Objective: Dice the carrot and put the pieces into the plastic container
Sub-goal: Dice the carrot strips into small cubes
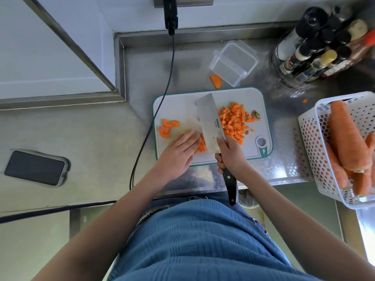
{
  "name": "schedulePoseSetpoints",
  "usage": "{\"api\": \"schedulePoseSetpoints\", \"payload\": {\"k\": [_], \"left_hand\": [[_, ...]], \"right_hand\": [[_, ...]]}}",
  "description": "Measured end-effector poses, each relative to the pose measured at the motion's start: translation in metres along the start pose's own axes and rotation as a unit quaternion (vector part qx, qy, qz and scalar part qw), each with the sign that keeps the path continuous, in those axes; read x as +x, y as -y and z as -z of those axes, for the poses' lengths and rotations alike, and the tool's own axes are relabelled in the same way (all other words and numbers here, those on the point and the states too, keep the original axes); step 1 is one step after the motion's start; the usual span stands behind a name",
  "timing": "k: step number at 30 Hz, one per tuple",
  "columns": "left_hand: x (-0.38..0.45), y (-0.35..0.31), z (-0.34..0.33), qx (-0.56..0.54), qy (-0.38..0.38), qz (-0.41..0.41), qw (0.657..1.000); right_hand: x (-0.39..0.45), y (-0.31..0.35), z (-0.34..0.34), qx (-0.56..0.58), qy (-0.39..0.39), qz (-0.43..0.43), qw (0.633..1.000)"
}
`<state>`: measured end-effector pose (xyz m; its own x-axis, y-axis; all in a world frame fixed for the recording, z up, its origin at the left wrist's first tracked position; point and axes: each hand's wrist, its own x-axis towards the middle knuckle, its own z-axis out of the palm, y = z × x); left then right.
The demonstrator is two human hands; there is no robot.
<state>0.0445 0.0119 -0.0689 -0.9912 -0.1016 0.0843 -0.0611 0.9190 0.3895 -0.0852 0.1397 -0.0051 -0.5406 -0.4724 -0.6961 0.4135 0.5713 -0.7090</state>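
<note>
A blue crinkled shirt (pixel 200 240) fills the foreground, with both bare forearms reaching out from it to the cutting board (pixel 178 102). The left hand (pixel 178 153) lies with fingers fairly straight and pressed down on a small bundle of carrot strips (pixel 200 146), pinning rather than gripping them. The right hand (pixel 231 154) is wrapped around the black handle of a cleaver (pixel 210 122), forefinger laid along the blade, whose edge sits just beside the left fingertips. Dicing appears to be mid-way: a heap of diced carrot (pixel 233 120) lies right of the blade, uncut slices (pixel 167 127) wait at the board's left, and the plastic container (pixel 233 62) beyond the board holds nothing yet. Next calls for short chops with the left fingers retreating. Around is a steel counter (pixel 142 122) with a phone (pixel 36 168), a cable (pixel 162 98), a stray carrot half-slice (pixel 216 81), bottles (pixel 316 49) and a white basket (pixel 312 142) of whole carrots (pixel 349 134).
</note>
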Motion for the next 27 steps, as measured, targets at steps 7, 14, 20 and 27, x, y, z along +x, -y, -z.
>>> {"api": "schedulePoseSetpoints", "payload": {"k": [7,14,20,27], "left_hand": [[0.015,-0.007,0.004,0.026,0.040,-0.050,0.998],[0.012,0.021,0.016,0.003,0.151,0.018,0.988],[0.047,0.034,0.019,0.027,0.152,-0.041,0.987],[0.061,0.029,0.010,0.072,0.093,-0.226,0.967]], "right_hand": [[0.001,0.006,0.007,-0.015,-0.018,0.020,1.000],[-0.001,0.004,0.059,-0.058,-0.081,0.038,0.994],[-0.002,-0.005,0.059,-0.056,-0.076,0.031,0.995],[-0.008,-0.008,0.053,-0.052,-0.066,0.033,0.996]]}}
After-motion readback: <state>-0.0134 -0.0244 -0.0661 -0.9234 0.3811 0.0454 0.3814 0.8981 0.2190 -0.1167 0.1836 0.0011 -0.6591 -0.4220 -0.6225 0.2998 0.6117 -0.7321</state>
